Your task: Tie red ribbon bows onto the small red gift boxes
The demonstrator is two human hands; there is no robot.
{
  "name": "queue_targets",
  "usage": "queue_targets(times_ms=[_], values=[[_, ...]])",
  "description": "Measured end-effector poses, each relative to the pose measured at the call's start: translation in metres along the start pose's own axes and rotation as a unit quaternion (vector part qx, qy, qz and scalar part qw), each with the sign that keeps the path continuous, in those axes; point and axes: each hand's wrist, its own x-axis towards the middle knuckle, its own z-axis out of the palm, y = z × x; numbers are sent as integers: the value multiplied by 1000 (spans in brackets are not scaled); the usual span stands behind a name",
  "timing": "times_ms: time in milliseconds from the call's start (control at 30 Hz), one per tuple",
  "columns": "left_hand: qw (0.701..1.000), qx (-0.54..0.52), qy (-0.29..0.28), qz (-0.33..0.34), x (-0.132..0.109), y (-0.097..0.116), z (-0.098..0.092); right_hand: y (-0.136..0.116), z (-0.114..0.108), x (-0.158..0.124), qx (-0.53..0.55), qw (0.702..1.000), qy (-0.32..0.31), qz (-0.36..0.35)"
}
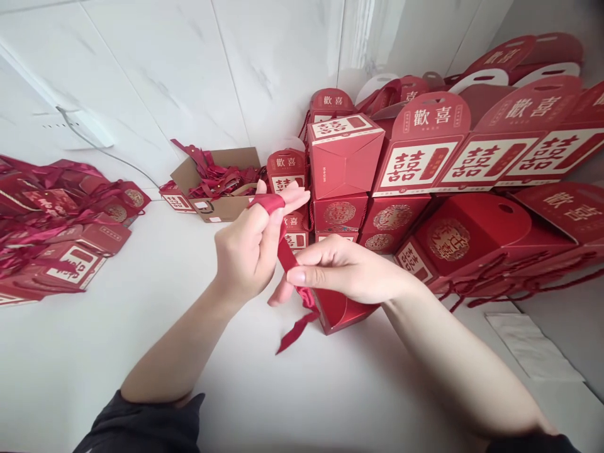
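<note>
A dark red satin ribbon (286, 253) stretches between my two hands above the white table. One end loops over the fingers of my left hand (248, 248), with the thumb lying against it. Lower down, my right hand (349, 270) pinches the ribbon between thumb and fingers. Below that pinch the ribbon is gathered, and its loose tail (297, 333) hangs free. Behind and under my right hand sits a glossy red gift box (349, 313), partly hidden by the hand.
Stacked red gift boxes (419, 157) with handle tops fill the right side. A cardboard box (231, 211) of ribbons stands by the tiled wall. More ribboned boxes (70, 267) crowd the left. A white paper sheet (533, 346) lies at the right, and a cable (108, 154) hangs along the wall.
</note>
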Motion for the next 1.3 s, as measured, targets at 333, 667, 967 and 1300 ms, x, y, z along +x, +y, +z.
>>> queue_targets(times_ms=[333, 667, 967, 1300], values=[[984, 114, -126, 55, 8, -16, -5, -27, -13, -20, 18, 989, -143, 36], [934, 32, -343, -97, 17, -19, -17, -28, -37, -43, 67, 972, 193, -113], [853, -123, -459, -215, 20, -14, -25, -26, -47, -36, 14, 918, 397, 7], [911, -52, -346, -220, 19, -8, -25, -19, -45, -37, -285, 887, 320, 171]])
